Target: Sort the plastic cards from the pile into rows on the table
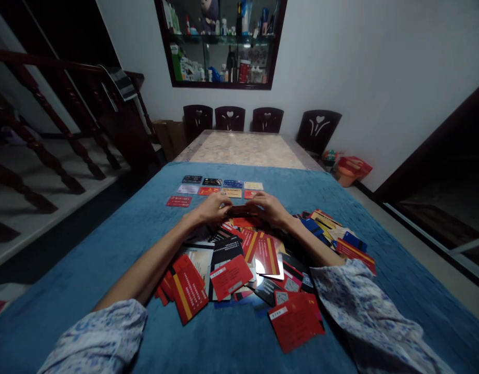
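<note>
My left hand (pixel 214 209) and my right hand (pixel 268 208) face each other at the far edge of a loose heap of plastic cards (pixel 231 275). Between them, their fingers grip the two ends of a thin dark reddish stack of cards (pixel 243 210), seen nearly edge-on. How many cards are in it I cannot tell. Beyond my hands, several cards lie face up in rows, among them a black card (pixel 211 182), a blue card (pixel 233 183), a cream card (pixel 254 185) and a red card (pixel 179 201). Red, black and gold cards overlap in the heap between my forearms.
A second card pile (pixel 332 231) lies right of my right forearm. The blue cloth (pixel 146 208) covers the near table; the stone tabletop (pixel 243 148) shows beyond. Several dark chairs (pixel 268 119) line the far end. A wooden railing (pixel 60 119) stands at left.
</note>
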Tool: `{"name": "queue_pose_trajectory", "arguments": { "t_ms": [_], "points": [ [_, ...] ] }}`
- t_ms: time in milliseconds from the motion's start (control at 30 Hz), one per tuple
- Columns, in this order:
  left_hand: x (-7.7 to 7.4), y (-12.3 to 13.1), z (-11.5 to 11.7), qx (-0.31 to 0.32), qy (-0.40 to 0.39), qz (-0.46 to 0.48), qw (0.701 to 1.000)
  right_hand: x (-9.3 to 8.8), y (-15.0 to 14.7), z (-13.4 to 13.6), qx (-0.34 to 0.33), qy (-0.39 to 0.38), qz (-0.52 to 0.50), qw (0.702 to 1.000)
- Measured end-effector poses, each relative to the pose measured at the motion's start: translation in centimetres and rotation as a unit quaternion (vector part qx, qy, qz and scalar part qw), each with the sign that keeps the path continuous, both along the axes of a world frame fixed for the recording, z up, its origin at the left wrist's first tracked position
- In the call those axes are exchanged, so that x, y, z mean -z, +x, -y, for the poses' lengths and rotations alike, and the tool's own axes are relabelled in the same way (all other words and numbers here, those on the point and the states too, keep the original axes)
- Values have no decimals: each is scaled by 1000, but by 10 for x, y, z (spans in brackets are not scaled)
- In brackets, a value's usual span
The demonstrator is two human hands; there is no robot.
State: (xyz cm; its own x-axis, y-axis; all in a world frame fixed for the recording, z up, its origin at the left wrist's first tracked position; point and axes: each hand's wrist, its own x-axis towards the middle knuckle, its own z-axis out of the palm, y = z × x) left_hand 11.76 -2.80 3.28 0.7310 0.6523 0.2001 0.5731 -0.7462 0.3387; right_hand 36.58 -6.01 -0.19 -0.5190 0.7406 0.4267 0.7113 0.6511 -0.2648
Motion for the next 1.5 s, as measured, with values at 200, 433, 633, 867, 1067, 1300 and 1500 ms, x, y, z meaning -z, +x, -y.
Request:
{"name": "queue_pose_trajectory", "arguments": {
  "t_ms": [200,433,633,867,1067,1300,1500],
  "points": [
    [6,1,-3,-23,54,40,997,-1,-4,4,31,17,-43,998],
    [11,4,1,-23,38,34,998,-4,-7,8,51,17,-41,998],
    [17,8,3,-22,44,13,999,-1,-5,7,46,30,-12,998],
    [15,10,10,-49,41,-47,997,1,-5,4,60,21,63,996],
    [13,10,13,-62,32,-75,995,-3,-8,8,79,-3,105,991],
    [16,9,10,-63,23,-78,995,-4,-5,7,68,-7,126,990],
    [17,7,8,-59,25,-79,995,-6,-4,8,71,-5,153,986]
  ]
}}
